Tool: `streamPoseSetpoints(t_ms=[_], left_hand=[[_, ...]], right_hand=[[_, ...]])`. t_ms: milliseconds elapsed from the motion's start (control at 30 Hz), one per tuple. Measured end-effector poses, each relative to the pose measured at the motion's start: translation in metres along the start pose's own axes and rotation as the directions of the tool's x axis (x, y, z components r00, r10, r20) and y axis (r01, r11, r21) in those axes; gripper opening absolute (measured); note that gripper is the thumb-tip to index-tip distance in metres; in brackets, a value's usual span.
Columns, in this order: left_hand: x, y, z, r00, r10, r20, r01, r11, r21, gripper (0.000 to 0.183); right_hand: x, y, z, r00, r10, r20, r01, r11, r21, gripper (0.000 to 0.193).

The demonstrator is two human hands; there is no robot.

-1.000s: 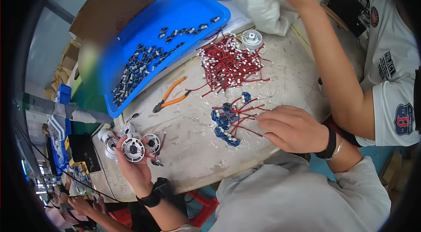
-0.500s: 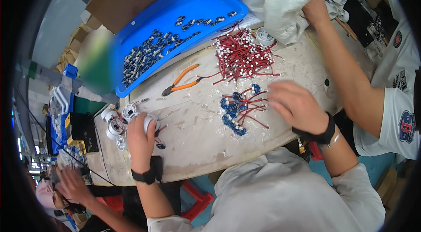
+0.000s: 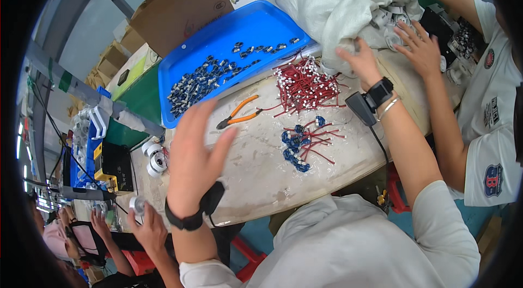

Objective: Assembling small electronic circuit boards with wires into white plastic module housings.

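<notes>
My left hand (image 3: 199,152) is raised over the left part of the table, fingers stretched and thumb apart, with nothing in it. My right hand (image 3: 360,63) is up against the lower side of a white woven sack (image 3: 348,7); its thumb and fingers are apart, and whether they touch the cloth is hard to tell. Below that hand lies a heap of red wires with white connectors (image 3: 308,86). Nearer me sits a small cluster of blue circuit boards (image 3: 296,146) with red leads. Orange-handled cutters (image 3: 239,112) rest between my hands.
A blue tray (image 3: 253,18) of small boards stands behind, before a cardboard box (image 3: 174,15). At right, a co-worker's hand (image 3: 422,51) is at the sack's mouth among white parts. At lower left, another person's hand (image 3: 150,231) holds a round part (image 3: 138,205).
My left hand has left the white round parts and risen to the right. My right hand has moved from beside the wired boards up to the sack. The co-worker's hand has shifted along the sack.
</notes>
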State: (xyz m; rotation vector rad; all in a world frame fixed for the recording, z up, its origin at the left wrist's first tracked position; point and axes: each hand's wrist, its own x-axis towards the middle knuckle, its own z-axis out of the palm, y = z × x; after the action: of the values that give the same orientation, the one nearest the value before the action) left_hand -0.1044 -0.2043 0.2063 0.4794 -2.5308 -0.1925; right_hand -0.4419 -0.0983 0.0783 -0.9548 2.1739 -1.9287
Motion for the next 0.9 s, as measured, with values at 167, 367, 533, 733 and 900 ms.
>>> streamPoseSetpoints(t_ms=[167,367,533,733,900], left_hand=[[0.098,0.034,0.087,0.939,0.082,0.333,0.099,0.865,-0.491,0.037],[0.156,0.03,0.215,0.875,0.127,0.467,-0.095,0.991,-0.092,0.05],[0.163,0.039,0.237,0.868,0.113,0.484,-0.166,0.984,0.069,0.044],[0.136,0.031,0.181,0.984,0.173,0.045,-0.14,0.903,-0.406,0.047],[0.115,0.006,0.171,0.922,-0.09,0.377,0.362,0.544,-0.757,0.045]], right_hand=[[0.019,0.009,-0.011,0.982,0.189,0.015,-0.189,0.972,0.142,0.041],[0.012,-0.024,-0.012,0.921,0.374,-0.11,-0.225,0.741,0.632,0.029],[0.017,-0.018,-0.023,0.92,0.385,-0.067,-0.26,0.732,0.63,0.03],[0.006,-0.011,-0.036,0.973,0.23,0.021,-0.212,0.855,0.473,0.033],[-0.008,-0.018,-0.035,0.969,0.158,0.188,-0.199,0.955,0.222,0.041]])
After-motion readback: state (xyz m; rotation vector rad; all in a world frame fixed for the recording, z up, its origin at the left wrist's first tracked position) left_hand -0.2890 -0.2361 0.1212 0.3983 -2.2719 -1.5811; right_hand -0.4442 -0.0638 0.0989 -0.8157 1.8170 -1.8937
